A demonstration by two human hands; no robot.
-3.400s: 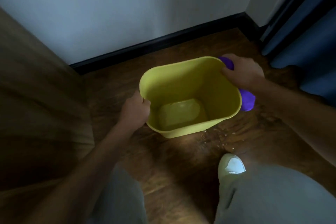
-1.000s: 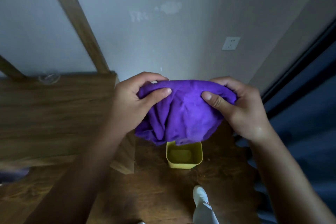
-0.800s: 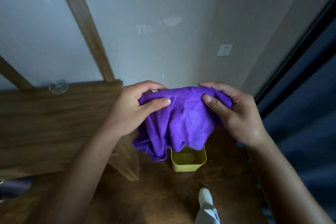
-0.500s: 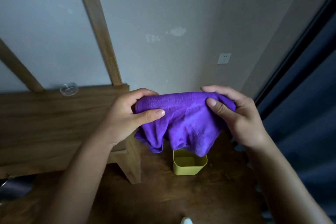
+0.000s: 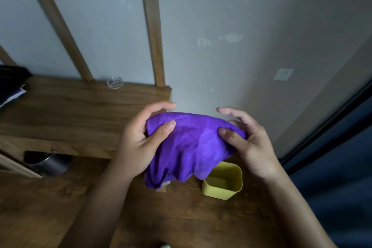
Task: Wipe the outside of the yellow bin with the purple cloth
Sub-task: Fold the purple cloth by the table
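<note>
I hold the purple cloth [image 5: 189,145] up in front of me with both hands, well above the floor. My left hand [image 5: 138,143] pinches its left end between thumb and fingers. My right hand [image 5: 247,143] pinches its right end, the other fingers spread. The cloth hangs bunched between them. The yellow bin [image 5: 223,183] stands upright on the wooden floor below, empty, its far left corner hidden behind the hanging cloth. Neither hand touches the bin.
A wooden desk [image 5: 70,117] stands at the left against the wall, with a small glass dish [image 5: 114,82] on it and dark items [image 5: 12,84] at its far left. A metal can [image 5: 48,163] sits under it. Dark curtain [image 5: 332,157] at right; wall socket [image 5: 283,74].
3.4 s ago both hands were on the bin, the right pressing the cloth to its side. I have since stood up; the bin is on the floor and both hands work the cloth.
</note>
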